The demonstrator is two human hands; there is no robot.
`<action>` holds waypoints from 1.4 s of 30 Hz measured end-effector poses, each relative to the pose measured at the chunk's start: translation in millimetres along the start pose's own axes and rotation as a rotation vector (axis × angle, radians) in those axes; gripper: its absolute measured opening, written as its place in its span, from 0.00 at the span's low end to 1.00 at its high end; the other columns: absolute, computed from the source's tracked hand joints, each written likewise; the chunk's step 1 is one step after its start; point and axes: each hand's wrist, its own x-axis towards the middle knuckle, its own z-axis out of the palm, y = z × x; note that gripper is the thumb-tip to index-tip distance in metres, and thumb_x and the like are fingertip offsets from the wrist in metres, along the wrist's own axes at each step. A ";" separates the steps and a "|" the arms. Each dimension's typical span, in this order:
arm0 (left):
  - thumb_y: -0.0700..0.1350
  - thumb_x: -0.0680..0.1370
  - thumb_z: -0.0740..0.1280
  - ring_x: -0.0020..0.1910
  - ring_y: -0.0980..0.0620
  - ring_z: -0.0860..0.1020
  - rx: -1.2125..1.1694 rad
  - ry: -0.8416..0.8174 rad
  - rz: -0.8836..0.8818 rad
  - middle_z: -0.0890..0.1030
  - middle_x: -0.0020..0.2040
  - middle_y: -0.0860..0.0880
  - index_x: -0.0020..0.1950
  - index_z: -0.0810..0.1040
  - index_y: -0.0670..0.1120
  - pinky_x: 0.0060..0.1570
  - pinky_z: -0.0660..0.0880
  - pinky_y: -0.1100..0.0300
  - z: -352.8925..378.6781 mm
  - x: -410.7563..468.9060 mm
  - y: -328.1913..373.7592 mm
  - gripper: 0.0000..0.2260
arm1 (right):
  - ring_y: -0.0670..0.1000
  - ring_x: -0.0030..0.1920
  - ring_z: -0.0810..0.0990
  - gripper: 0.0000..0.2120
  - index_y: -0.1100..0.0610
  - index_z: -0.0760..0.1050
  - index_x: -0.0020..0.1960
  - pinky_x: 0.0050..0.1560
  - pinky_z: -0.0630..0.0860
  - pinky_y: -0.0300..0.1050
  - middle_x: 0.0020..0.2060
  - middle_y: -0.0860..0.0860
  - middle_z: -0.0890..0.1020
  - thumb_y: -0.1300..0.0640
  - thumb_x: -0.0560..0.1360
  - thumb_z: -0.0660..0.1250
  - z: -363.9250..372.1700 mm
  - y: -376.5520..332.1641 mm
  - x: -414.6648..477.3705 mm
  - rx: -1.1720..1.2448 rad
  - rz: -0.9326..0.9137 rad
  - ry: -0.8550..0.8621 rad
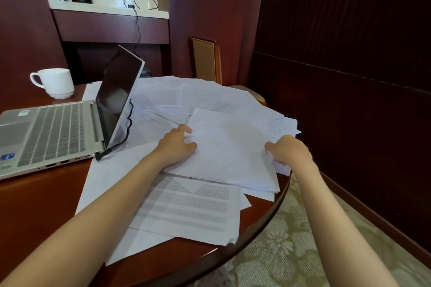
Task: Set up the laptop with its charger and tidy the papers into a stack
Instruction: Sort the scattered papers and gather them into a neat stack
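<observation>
Left hand [178, 144] and right hand [289, 151] on one paper bundle [229, 147]; one laptop [53, 128] alongside.

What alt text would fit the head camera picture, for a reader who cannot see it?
The left hand and the right hand grip a bundle of white sheets by its sides, over loose papers strewn on a round wooden table. To the left stand an open laptop with a black cable and a white mug.
</observation>
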 end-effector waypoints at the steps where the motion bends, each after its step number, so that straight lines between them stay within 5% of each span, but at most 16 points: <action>1: 0.46 0.77 0.63 0.64 0.44 0.68 0.003 -0.004 0.009 0.70 0.66 0.43 0.67 0.66 0.47 0.63 0.66 0.53 0.5 0.0 0.7 0.19 | 0.52 0.32 0.70 0.11 0.59 0.69 0.41 0.30 0.62 0.39 0.34 0.53 0.73 0.52 0.76 0.59 2.3 0.0 3.4 0.019 -0.001 0.016; 5: 0.45 0.77 0.63 0.59 0.47 0.70 -0.017 -0.063 0.041 0.70 0.64 0.44 0.66 0.66 0.48 0.54 0.65 0.59 2.8 0.1 5.1 0.17 | 0.52 0.33 0.70 0.12 0.60 0.67 0.37 0.30 0.63 0.40 0.33 0.53 0.71 0.56 0.77 0.59 4.4 -9.7 7.1 0.068 0.004 -0.048; 10: 0.47 0.78 0.62 0.56 0.47 0.72 0.036 0.000 0.046 0.72 0.63 0.46 0.66 0.67 0.48 0.49 0.67 0.59 -6.5 10.5 8.8 0.16 | 0.59 0.59 0.73 0.14 0.62 0.72 0.59 0.50 0.70 0.47 0.58 0.58 0.75 0.55 0.78 0.59 1.2 -31.3 5.6 -0.236 -0.077 0.172; 14: 0.48 0.78 0.62 0.59 0.48 0.72 0.046 0.009 -0.003 0.71 0.65 0.46 0.65 0.70 0.47 0.53 0.67 0.60 -18.7 34.6 0.4 0.16 | 0.59 0.52 0.73 0.10 0.61 0.70 0.40 0.43 0.69 0.44 0.46 0.56 0.75 0.56 0.76 0.59 8.2 -68.5 13.0 -0.193 -0.290 0.070; 17: 0.50 0.78 0.61 0.65 0.44 0.69 0.139 -0.003 -0.045 0.68 0.69 0.44 0.68 0.69 0.46 0.64 0.67 0.54 -23.7 54.2 -11.5 0.19 | 0.57 0.56 0.75 0.12 0.64 0.78 0.52 0.54 0.74 0.47 0.53 0.56 0.79 0.58 0.76 0.60 18.3 -99.4 22.0 -0.042 -0.436 -0.087; 23: 0.56 0.81 0.51 0.75 0.43 0.51 0.433 -0.030 -0.109 0.50 0.77 0.42 0.71 0.67 0.52 0.70 0.53 0.51 -25.7 82.5 -19.3 0.20 | 0.57 0.66 0.68 0.20 0.58 0.67 0.69 0.64 0.67 0.48 0.67 0.56 0.67 0.55 0.79 0.59 40.6 -136.9 58.0 -0.066 -0.557 -0.081; 28: 0.56 0.81 0.50 0.75 0.43 0.48 0.537 -0.018 -0.078 0.46 0.77 0.42 0.72 0.66 0.54 0.72 0.49 0.48 -15.9 114.2 -29.2 0.21 | 0.58 0.69 0.63 0.23 0.57 0.60 0.73 0.67 0.62 0.52 0.70 0.56 0.63 0.51 0.80 0.54 61.8 -141.3 91.2 -0.188 -0.523 -0.102; 35: 0.57 0.81 0.48 0.76 0.41 0.46 0.615 -0.020 -0.159 0.46 0.77 0.41 0.75 0.58 0.51 0.73 0.46 0.45 -9.8 164.3 -38.5 0.24 | 0.56 0.75 0.50 0.23 0.54 0.56 0.75 0.73 0.43 0.56 0.75 0.57 0.55 0.48 0.82 0.47 94.1 -128.7 102.5 -0.203 -0.531 -0.096; 42: 0.56 0.81 0.47 0.76 0.48 0.49 0.483 0.002 -0.226 0.49 0.78 0.47 0.76 0.56 0.48 0.71 0.47 0.42 -2.2 182.8 -46.1 0.25 | 0.55 0.72 0.58 0.21 0.55 0.62 0.72 0.72 0.49 0.53 0.71 0.56 0.63 0.50 0.81 0.50 95.4 -126.0 111.2 -0.128 -0.564 -0.062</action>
